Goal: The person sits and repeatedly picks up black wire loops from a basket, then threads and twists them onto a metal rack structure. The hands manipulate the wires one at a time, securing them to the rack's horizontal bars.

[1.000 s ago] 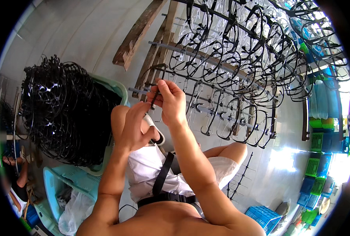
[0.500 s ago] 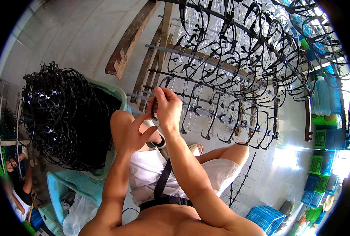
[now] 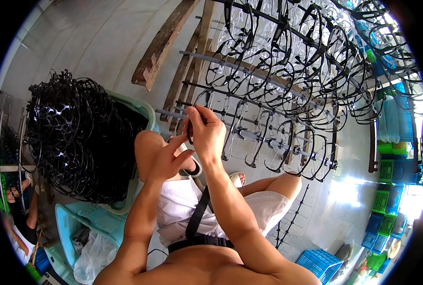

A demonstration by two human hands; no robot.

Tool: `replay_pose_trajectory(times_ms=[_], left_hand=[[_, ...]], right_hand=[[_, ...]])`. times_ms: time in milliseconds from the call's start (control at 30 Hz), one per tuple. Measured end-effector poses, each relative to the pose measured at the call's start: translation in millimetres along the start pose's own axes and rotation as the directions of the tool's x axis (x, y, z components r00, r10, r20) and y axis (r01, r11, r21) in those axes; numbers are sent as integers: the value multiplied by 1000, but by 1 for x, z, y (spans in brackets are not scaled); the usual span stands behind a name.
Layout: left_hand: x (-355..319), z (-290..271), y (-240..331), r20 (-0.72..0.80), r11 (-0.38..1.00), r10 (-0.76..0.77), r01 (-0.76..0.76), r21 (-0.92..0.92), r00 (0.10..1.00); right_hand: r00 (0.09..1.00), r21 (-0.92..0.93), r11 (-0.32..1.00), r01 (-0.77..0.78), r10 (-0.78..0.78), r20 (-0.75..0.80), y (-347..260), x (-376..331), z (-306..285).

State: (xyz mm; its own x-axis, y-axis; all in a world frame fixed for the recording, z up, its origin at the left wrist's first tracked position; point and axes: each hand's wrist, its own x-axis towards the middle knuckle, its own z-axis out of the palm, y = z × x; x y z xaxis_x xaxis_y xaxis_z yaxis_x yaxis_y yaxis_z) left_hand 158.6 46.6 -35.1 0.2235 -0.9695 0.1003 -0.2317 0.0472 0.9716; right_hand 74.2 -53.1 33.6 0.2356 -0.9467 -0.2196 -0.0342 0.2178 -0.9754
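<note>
The right hand [image 3: 207, 135] pinches a thin, curved black piece [image 3: 189, 135], mostly hidden behind its fingers; at the left hand [image 3: 166, 161] I see the thumb apart, but cannot tell whether its fingertips grip too. I judge the piece light, springy and slick, easily bent if squeezed, so I'd hold its edge. Beyond, similar black loops [image 3: 268, 135] hang on a rack; a glossy black heap [image 3: 69, 137] fills the green basket [image 3: 147, 108].
</note>
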Motion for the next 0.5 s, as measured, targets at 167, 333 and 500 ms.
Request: replay_pose_trajectory(times_ms=[167, 333, 500], left_hand=[[-6, 3, -5, -7, 982, -97, 94, -165, 995], [-7, 19, -2, -120, 963, -142, 109, -247, 983], [-12, 25, -5, -114, 925, -236, 188, -330, 965]], right_hand=[[1000, -73, 997, 11, -11, -10, 1, -8, 0], [999, -66, 997, -29, 31, 27, 2, -5, -5], [998, -102, 993, -55, 57, 21, -3, -7, -7]])
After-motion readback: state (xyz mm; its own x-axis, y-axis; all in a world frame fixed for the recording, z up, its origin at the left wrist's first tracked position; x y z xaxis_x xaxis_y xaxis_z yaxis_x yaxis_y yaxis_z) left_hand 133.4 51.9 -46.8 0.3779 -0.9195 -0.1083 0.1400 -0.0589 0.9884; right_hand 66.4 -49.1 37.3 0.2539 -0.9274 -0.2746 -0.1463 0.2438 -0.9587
